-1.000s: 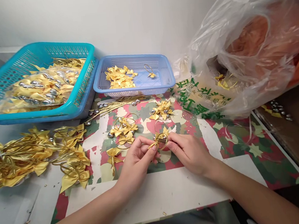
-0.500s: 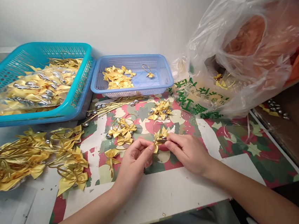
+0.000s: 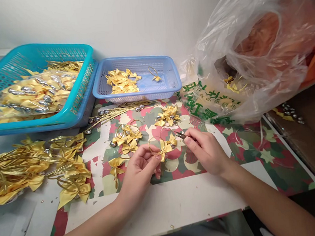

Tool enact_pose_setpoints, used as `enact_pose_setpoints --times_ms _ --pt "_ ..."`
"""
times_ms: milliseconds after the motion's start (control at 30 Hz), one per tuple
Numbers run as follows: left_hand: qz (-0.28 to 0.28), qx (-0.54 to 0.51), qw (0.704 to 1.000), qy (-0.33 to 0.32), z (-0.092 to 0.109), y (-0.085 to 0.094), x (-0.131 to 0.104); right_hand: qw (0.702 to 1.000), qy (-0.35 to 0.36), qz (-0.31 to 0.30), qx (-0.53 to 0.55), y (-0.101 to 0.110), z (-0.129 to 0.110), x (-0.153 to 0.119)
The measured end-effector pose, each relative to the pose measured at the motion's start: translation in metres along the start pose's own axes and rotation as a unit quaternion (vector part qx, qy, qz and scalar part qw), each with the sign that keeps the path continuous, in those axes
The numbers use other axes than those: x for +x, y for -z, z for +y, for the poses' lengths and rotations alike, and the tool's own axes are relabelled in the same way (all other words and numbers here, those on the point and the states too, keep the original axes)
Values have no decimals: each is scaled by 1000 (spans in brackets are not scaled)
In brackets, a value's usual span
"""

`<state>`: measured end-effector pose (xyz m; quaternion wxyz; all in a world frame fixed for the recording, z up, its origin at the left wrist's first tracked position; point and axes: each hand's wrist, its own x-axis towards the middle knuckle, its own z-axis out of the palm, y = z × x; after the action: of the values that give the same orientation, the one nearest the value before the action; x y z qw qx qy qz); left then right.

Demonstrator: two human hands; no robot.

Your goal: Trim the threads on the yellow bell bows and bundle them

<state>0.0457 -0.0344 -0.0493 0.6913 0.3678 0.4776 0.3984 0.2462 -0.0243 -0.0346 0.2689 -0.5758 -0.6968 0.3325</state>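
My left hand [image 3: 143, 164] pinches a gold ribbon bow [image 3: 164, 149] with a loop of gold cord [image 3: 149, 145] standing above the fingertips. In my right hand [image 3: 205, 148] are small snips with dark pointed blades [image 3: 180, 134], mostly covered by the fingers. Their tip points left and is apart from the held bow. Just behind that bow lies another gold bow [image 3: 172, 139]. To the left on the camouflage-patterned cover are a cluster of bows with silver beads [image 3: 127, 134] and a single bow [image 3: 116, 165]. A further beaded cluster [image 3: 167, 116] lies farther back.
A turquoise basket [image 3: 89, 65] with bagged bows stands back left, a blue basket [image 3: 137, 97] with loose bows at the back middle. Gold cords [image 3: 118, 112] lie before it. Many corded bows [image 3: 20, 168] are heaped at left. A plastic bag [image 3: 272, 95] bulges at right.
My right hand has drawn the snips away from the bow, to the right and slightly up. My left hand still holds the bow, whose cord loop now shows.
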Motion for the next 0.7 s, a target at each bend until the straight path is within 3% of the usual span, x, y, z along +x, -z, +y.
enact_pose_setpoints --times_ms 133,267,467,567,700 --pt "0 -7 1000 3 1 -1 -2 999 23 25 -21 1 2 0" --pt "-1 -3 1000 10 1 -3 -6 995 -10 69 -66 -4 6 4" --pt "37 28 999 1 -2 -2 -16 996 7 26 -86 -21 12 9" --pt "19 158 986 -42 -2 2 -15 994 20 26 -104 -22 13 9" --pt "-36 385 914 -127 3 8 -9 993 15 49 -106 -19 14 8"
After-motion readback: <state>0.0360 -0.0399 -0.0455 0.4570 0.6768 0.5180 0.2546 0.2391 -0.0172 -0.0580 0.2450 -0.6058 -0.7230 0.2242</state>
